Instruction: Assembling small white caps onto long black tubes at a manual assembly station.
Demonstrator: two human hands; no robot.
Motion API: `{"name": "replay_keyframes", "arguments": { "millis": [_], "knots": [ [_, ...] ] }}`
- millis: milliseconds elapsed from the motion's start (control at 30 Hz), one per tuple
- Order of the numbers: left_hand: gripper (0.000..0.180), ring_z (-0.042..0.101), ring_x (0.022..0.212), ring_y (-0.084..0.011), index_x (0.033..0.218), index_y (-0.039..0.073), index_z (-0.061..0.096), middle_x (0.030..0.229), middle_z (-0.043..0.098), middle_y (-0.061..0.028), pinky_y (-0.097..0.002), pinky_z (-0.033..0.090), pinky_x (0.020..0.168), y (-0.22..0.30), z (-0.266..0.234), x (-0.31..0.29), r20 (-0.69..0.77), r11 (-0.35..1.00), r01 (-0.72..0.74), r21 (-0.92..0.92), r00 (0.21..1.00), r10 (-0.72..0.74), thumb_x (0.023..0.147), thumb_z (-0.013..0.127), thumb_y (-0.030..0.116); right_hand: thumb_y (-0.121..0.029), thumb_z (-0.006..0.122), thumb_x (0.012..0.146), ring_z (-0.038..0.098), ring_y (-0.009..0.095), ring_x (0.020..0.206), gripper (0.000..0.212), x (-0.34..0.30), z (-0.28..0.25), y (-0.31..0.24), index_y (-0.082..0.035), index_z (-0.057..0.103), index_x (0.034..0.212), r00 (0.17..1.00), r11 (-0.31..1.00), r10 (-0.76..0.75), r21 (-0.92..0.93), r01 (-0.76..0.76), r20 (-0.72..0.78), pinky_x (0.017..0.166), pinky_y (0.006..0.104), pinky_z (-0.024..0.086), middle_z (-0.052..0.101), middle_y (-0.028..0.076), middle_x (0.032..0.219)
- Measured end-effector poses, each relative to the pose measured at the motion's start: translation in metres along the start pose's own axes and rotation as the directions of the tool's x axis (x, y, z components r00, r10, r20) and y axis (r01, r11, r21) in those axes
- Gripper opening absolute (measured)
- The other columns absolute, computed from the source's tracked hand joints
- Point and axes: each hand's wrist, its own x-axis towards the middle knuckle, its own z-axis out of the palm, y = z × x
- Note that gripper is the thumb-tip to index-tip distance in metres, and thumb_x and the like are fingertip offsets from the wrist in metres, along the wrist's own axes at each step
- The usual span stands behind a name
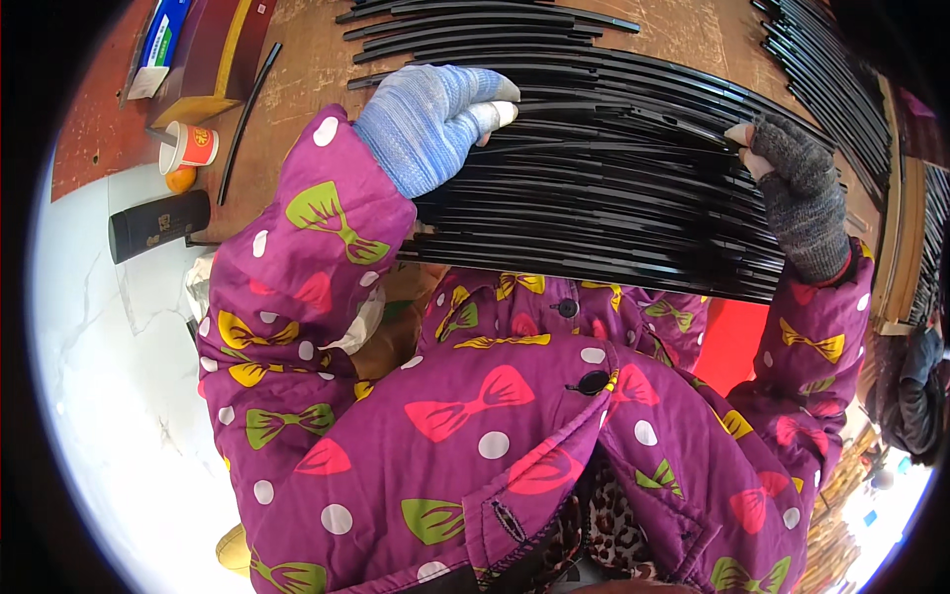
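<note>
A broad layer of long, thin black strips [594, 213] lies side by side across the wooden table in front of me. My left hand [426, 124], in a light blue knitted glove with pale fingertips showing, has its fingers closed at the upper left of the layer. Towards the right ends, my right hand [800, 188], in a dark grey fingerless glove, pinches with thumb and finger. Both hands appear to grip a black strip along the layer's far side. The exact contact under the left fingers is partly hidden.
More black strips lie beyond the layer and in a bundle [831, 84] at the far right. On the left are a single strip [247, 124], a dark red box [223, 45], a red-and-white paper cup [193, 147], an orange round object [180, 179] and a black cylinder [158, 226].
</note>
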Motion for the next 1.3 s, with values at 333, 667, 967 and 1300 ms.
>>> {"name": "replay_keyframes", "arguments": {
  "millis": [333,667,967,1300],
  "knots": [
    [0.026,0.057,0.075,-0.0128,0.1,-0.001,0.058,0.079,0.062,-0.006,-0.0258,0.045,0.072,0.014,0.004,-0.002,0.085,0.996,-0.016,-0.084,0.996,0.023,0.078,0.059,0.012,-0.006,0.058,0.074,0.058,0.026,0.074,0.021,0.014,0.014,-0.019,-0.006,0.059,0.094,0.938,0.902,-0.345,-0.288,0.322,-0.034,0.064,0.032,0.046,0.059,0.01,0.083],
    [0.023,0.059,0.08,-0.0158,0.095,0.001,0.061,0.085,0.063,-0.01,-0.026,0.046,0.072,-0.015,-0.006,-0.018,-0.152,0.989,-0.128,0.08,0.979,0.139,0.074,0.063,0.01,-0.021,0.057,0.082,0.057,0.015,0.073,0.028,0.004,-0.011,0.013,-0.003,0.057,0.103,0.821,0.933,-0.218,-0.36,0.015,-0.528,0.063,0.0277,0.045,0.062,0.008,0.089],
    [0.024,0.059,0.078,-0.0158,0.093,0.0,0.062,0.084,0.062,-0.0099,-0.0253,0.045,0.071,0.003,-0.008,-0.014,-0.057,0.986,-0.118,-0.119,0.992,0.111,0.073,0.065,0.011,-0.034,0.049,0.086,0.039,0.008,0.045,0.037,-0.058,-0.03,0.044,0.001,0.056,0.095,0.724,0.801,0.545,0.519,-0.298,-0.424,0.043,0.0199,0.032,0.053,0.004,0.067],
    [0.019,0.058,0.068,-0.0224,0.089,0.006,0.063,0.072,0.059,-0.0085,-0.0296,0.044,0.062,0.03,0.027,-0.009,-0.066,0.88,-0.444,0.169,0.886,0.46,0.073,0.063,0.016,-0.023,0.049,0.085,0.042,0.004,0.047,0.025,-0.018,0.052,-0.071,-0.001,0.056,0.096,0.885,0.723,0.453,0.626,-0.292,-0.109,0.044,0.0179,0.032,0.048,-0.001,0.058]
  ]
}}
